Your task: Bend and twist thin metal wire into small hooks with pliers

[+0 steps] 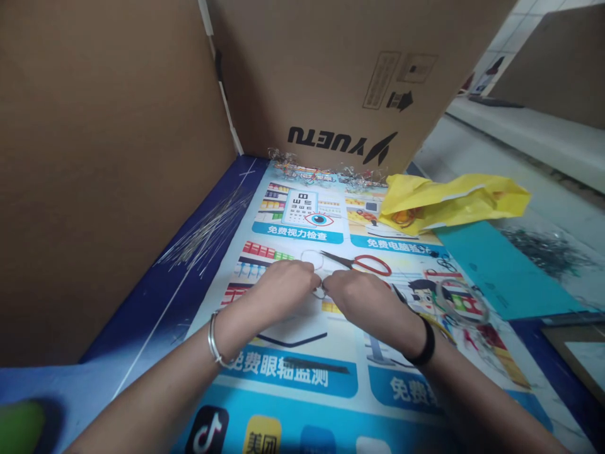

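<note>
Both my hands meet over a printed poster mat (pixel 302 403). My left hand (pixel 283 290), with a silver bangle on its wrist, is closed in a pinch on a thin wire eyeglass frame (pixel 312 260). My right hand (pixel 363 299), wearing a black wristband, is also closed on the frame from the right. Red-handled scissors (pixel 363 261) lie on the mat just beyond my fingers. Most of the frame is hidden by my hands.
A pile of thin metal rods (pixel 208 230) lies at the left by a cardboard wall (pixel 104 157). A cardboard box (pixel 340 75) stands behind. A yellow plastic bag (pixel 449 202) lies at the right. A tape roll (pixel 460 302) sits near my right wrist. Wire scraps (pixel 326 171) line the box.
</note>
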A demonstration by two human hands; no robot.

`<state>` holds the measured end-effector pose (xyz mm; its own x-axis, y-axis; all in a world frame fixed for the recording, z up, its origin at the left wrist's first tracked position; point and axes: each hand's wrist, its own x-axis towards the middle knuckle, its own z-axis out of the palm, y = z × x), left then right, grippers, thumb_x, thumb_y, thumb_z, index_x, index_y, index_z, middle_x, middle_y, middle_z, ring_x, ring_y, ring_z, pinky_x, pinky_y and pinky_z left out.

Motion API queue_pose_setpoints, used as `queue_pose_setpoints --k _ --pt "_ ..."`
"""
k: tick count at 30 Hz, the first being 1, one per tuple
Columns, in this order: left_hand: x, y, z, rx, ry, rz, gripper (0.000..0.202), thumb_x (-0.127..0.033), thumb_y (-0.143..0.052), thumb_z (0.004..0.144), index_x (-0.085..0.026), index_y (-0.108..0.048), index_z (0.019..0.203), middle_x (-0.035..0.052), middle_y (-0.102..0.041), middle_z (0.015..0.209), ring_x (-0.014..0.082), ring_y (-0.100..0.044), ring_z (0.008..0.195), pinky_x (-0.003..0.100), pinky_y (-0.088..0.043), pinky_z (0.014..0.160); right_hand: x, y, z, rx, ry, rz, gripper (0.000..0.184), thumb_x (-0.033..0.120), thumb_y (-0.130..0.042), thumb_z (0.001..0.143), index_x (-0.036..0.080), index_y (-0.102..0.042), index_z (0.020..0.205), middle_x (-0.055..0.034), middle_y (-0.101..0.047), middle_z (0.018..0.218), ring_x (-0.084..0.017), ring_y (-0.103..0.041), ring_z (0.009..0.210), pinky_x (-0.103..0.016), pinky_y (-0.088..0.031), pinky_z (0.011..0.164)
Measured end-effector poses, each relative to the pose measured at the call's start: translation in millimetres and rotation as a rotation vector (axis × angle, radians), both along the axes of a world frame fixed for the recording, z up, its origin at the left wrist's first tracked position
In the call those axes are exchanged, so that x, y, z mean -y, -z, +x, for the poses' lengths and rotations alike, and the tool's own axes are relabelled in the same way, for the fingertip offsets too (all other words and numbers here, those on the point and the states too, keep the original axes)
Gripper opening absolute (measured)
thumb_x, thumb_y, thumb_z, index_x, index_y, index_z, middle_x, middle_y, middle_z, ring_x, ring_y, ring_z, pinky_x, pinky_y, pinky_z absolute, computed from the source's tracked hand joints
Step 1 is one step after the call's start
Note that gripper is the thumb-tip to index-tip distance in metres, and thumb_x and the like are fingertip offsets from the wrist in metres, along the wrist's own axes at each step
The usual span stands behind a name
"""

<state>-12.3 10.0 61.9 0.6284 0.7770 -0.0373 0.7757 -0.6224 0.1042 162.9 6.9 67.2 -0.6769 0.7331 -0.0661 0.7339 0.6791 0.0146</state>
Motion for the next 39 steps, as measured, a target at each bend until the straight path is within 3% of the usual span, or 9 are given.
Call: queue_pose_setpoints --k 5,13,22,30,34,39 --pt "6 6.4 12 -0.011 0.002 0.176 0.011 -0.012 -0.051 0.078 -0.014 -0.061 0.074 0.0073 -0.057 0.077 0.0202 -0.054 0.076 0.033 -0.041 0.067 1 -0.2 -3 0.017 0.072 0.037 0.019 0.006 -0.041 0.082 0.015 -0.058 0.078 -0.006 -0.062 0.077 -0.015 -0.058 0.071 -0.024 -0.033 0.055" --pt "5 11.8 13 0.003 -0.066 0.243 0.011 -0.013 -0.049 0.08 -0.017 -0.06 0.078 0.0072 -0.057 0.075 0.022 -0.053 0.078 0.036 -0.036 0.067 -5 1.8 -2 0.028 0.149 0.047 0.02 0.006 -0.041 0.083 0.016 -0.057 0.08 -0.0059 -0.06 0.078 -0.015 -0.057 0.074 -0.023 -0.035 0.058" --pt "0 21.6 12 -0.026 -0.059 0.243 0.012 -0.013 -0.047 0.081 -0.016 -0.059 0.078 0.0071 -0.058 0.074 0.0216 -0.053 0.075 0.036 -0.034 0.068 -14 15.5 -1 0.036 0.186 0.036 0.022 0.006 -0.04 0.08 0.017 -0.059 0.078 -0.0061 -0.06 0.077 -0.017 -0.057 0.07 -0.024 -0.034 0.056" --pt "-1 15.1 13 -0.05 -0.083 0.312 0.013 -0.013 -0.049 0.081 -0.015 -0.061 0.08 0.0087 -0.058 0.079 0.0241 -0.048 0.085 0.037 -0.035 0.071 -22 29.6 -4 -0.293 0.204 -0.073 0.024 0.011 -0.04 0.083 0.016 -0.064 0.083 -0.0048 -0.064 0.083 -0.013 -0.057 0.08 -0.021 -0.038 0.072" --pt "-1 14.0 14 -0.052 -0.052 0.324 0.014 -0.014 -0.05 0.081 -0.015 -0.063 0.076 0.0089 -0.057 0.075 0.0251 -0.047 0.086 0.039 -0.036 0.072 -23 35.8 -5 -0.333 0.21 -0.08 0.026 0.01 -0.04 0.082 0.016 -0.065 0.085 -0.0054 -0.064 0.084 -0.013 -0.057 0.081 -0.022 -0.039 0.073" --pt "1 18.8 14 -0.043 -0.106 0.266 0.013 -0.01 -0.049 0.08 -0.014 -0.061 0.079 0.0087 -0.058 0.082 0.0231 -0.049 0.084 0.034 -0.04 0.067 -23 38.9 -5 -0.379 0.225 -0.068 0.024 0.009 -0.043 0.08 0.017 -0.066 0.079 -0.005 -0.064 0.08 -0.014 -0.057 0.078 -0.022 -0.039 0.072"
